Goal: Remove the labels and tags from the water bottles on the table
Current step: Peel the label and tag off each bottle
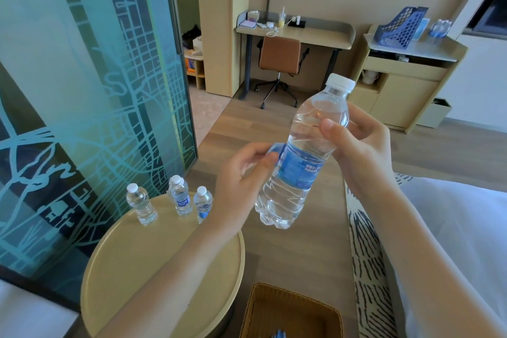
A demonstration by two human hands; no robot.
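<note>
Both hands hold a water bottle (310, 129) tilted in mid-air at the centre of the frame, with its white cap toward the upper right. Right hand (362, 145) grips the clear upper body, thumb across the front. Left hand (247, 173) pinches the lifted edge of the blue label (299, 170), which otherwise wraps the bottle's middle. At lower left, a round bench (164, 269) carries an unlabelled bottle (140, 204), a middle labelled bottle (181, 197) and a right labelled bottle (203, 202). A wicker basket (290, 307) sits at the bottom edge, right of the bench.
</note>
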